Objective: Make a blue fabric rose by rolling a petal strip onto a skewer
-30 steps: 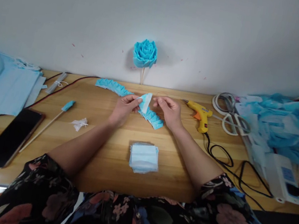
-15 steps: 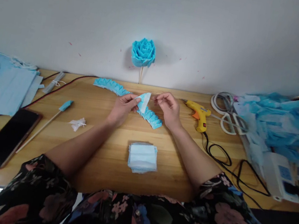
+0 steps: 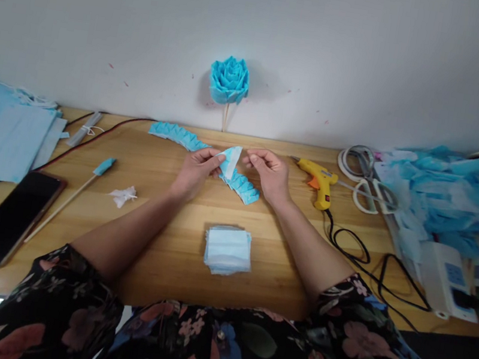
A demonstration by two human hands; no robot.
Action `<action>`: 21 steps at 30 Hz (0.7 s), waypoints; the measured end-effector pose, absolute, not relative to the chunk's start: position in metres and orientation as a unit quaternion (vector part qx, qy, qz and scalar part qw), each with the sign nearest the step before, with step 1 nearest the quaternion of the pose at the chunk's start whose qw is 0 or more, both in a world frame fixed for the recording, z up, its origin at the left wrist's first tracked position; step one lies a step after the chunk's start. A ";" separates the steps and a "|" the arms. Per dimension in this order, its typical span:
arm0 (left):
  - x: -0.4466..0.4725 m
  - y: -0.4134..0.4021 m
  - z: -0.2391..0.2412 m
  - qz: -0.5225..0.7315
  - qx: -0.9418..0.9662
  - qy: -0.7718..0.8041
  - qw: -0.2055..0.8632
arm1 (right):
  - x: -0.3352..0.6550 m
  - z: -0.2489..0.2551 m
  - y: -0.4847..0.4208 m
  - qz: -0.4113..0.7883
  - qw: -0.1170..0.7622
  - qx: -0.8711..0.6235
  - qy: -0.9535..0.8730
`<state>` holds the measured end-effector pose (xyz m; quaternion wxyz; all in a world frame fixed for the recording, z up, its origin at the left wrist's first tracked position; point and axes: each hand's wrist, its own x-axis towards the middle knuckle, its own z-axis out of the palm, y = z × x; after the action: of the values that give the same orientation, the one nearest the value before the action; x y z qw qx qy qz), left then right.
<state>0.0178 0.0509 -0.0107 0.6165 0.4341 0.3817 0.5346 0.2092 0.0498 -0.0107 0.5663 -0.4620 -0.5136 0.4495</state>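
Observation:
My left hand [image 3: 199,168] pinches a folded blue-and-white piece of mask fabric [image 3: 230,163] between thumb and fingers. Just right of its pale edge is my right hand [image 3: 267,172], fingers drawn together in a pinch; whatever they may hold is too small to make out. Behind and beneath the hands runs a row of folded blue fabric petals [image 3: 245,188], partly hidden by my left hand. Closer to me lies a stack of cut pale-blue fabric squares [image 3: 228,252].
A blue fabric rose [image 3: 229,81] stands by the wall. To the right are a yellow glue gun [image 3: 321,183], scissors [image 3: 373,196], tape rolls and a heap of blue scraps [image 3: 446,197]. Leftward lie a phone [image 3: 12,219], a blue-tipped stick [image 3: 67,201] and masks [image 3: 3,136].
My right hand has shifted slightly left, closer to the folded piece's edge. My left hand keeps its hold, and the view has tilted a little.

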 end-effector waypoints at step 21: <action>0.010 0.049 -0.015 0.545 0.437 0.393 0.598 | 0.213 -0.010 0.045 0.392 0.542 -0.463 -0.581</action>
<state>0.0096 0.0486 -0.0150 0.5983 0.4366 0.3932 0.5448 0.2135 0.0446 -0.0096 0.5425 -0.4626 -0.5814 0.3919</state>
